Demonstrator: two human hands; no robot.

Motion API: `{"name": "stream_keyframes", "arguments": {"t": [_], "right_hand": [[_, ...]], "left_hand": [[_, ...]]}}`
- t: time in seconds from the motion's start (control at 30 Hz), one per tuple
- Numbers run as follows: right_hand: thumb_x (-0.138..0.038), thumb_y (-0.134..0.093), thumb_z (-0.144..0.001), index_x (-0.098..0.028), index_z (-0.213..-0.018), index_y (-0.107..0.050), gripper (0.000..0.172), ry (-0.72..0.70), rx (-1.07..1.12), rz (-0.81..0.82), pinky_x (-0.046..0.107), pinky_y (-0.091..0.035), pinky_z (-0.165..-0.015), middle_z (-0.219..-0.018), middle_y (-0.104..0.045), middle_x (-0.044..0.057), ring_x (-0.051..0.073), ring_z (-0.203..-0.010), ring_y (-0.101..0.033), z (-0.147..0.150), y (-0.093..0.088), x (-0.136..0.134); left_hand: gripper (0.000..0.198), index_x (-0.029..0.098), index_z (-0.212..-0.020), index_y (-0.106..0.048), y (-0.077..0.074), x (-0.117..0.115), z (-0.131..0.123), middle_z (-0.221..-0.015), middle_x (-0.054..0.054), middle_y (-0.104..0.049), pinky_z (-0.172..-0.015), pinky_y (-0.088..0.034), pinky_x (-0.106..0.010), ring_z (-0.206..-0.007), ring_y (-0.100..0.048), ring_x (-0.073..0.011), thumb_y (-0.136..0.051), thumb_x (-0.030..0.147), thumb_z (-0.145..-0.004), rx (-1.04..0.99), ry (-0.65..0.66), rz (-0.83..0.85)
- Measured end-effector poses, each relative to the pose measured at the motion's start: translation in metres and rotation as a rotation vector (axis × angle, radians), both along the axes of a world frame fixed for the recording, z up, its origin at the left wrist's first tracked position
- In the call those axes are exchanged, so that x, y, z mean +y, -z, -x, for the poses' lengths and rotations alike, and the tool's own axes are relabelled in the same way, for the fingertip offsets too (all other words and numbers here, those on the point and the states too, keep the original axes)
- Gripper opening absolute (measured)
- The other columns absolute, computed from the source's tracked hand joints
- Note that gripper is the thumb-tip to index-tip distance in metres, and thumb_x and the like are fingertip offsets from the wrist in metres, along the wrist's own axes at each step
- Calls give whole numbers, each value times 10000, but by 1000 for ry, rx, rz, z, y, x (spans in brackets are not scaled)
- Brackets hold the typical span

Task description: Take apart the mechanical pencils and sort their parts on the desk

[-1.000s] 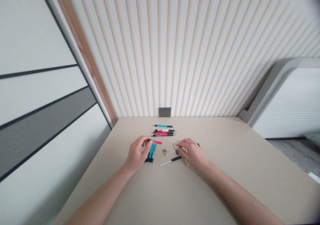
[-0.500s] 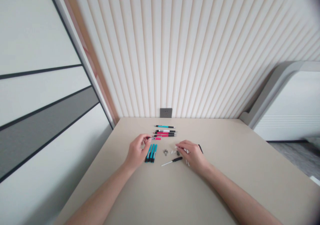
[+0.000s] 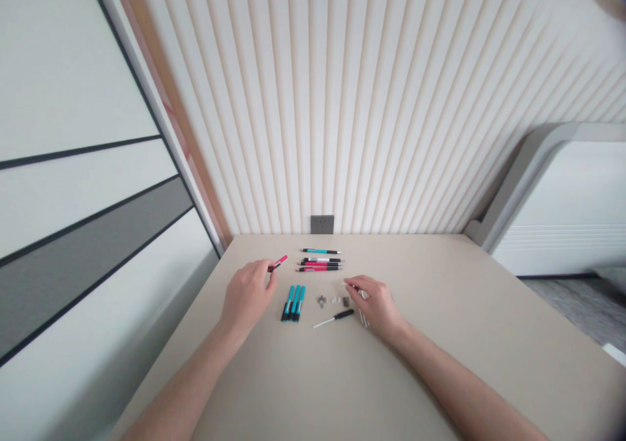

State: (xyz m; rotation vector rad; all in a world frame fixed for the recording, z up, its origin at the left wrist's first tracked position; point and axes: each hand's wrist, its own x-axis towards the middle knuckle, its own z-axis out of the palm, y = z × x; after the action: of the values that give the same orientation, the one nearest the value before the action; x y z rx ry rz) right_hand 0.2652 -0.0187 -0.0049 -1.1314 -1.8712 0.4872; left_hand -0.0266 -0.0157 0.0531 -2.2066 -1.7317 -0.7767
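My left hand (image 3: 247, 294) pinched a slim pink-and-black pen (image 3: 276, 263) in its fingertips, above the beige table (image 3: 391, 376); just right of that hand lay three teal pens (image 3: 293, 303) side by side; beyond them ran a row of pens (image 3: 320, 264); next came tiny metal parts (image 3: 321, 301) and a small screwdriver (image 3: 337, 318); my right hand (image 3: 374, 307) curved down beside them, and I could not tell whether it pinched anything; thin white rods (image 3: 363, 318) lay against its heel.

Tiny metal bits (image 3: 321, 301), kind unclear
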Motion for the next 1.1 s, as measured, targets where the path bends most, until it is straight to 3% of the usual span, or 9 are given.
{"name": "stream_keyframes", "arguments": {"t": [0.1,0.23,0.37,0.7,0.9,1.1], "right_hand": [[-322,-501,-926,-212,-999,-716,252,-11,-1,-18,329,-515,-791,-920,-703,82,201,-825,-644,0,0,0],[-290,-512,-925,-206,-985,-709,222,-33,-34,-15,303,-502,-774,-888,-684,64,174,-783,-628,1,-1,-1],[-302,-534,-910,-198,-943,-709,206,-18,-70,16,281,-507,-728,-891,-679,59,158,-740,-624,0,0,1],[-300,-486,-933,-210,-1005,-715,256,33,-156,5,316,-500,-811,-942,-701,68,185,-831,-642,-7,6,9],[-322,-509,-928,-235,-992,-736,251,124,-368,8,361,-453,-891,-999,-678,76,212,-938,-600,-14,13,17],[-286,-529,-925,-280,-973,-743,219,127,-521,32,359,-398,-873,-1041,-652,58,211,-991,-553,-9,4,21]], "left_hand": [[134,198,-921,-594,-2,-4,4,-840,-59,-671,-721,-433,-305,-800,-625,-224,-470,241,-897,117,-48,79],[161,200,-913,-601,7,-9,10,-803,-59,-675,-664,-410,-294,-750,-636,-227,-451,260,-913,177,-107,188],[229,215,-1075,-591,18,-10,14,-759,-64,-685,-594,-380,-281,-691,-645,-239,-429,279,-926,200,-150,286],[378,232,-1268,-561,27,-13,9,-746,-66,-708,-599,-402,-271,-690,-668,-231,-422,243,-916,73,4,445],[378,258,-1237,-615,29,-15,4,-770,-76,-720,-639,-436,-277,-702,-670,-233,-445,245,-899,43,24,462],[377,262,-1239,-620,32,-15,5,-776,-95,-729,-616,-432,-294,-693,-678,-263,-423,276,-918,91,46,470]]}}
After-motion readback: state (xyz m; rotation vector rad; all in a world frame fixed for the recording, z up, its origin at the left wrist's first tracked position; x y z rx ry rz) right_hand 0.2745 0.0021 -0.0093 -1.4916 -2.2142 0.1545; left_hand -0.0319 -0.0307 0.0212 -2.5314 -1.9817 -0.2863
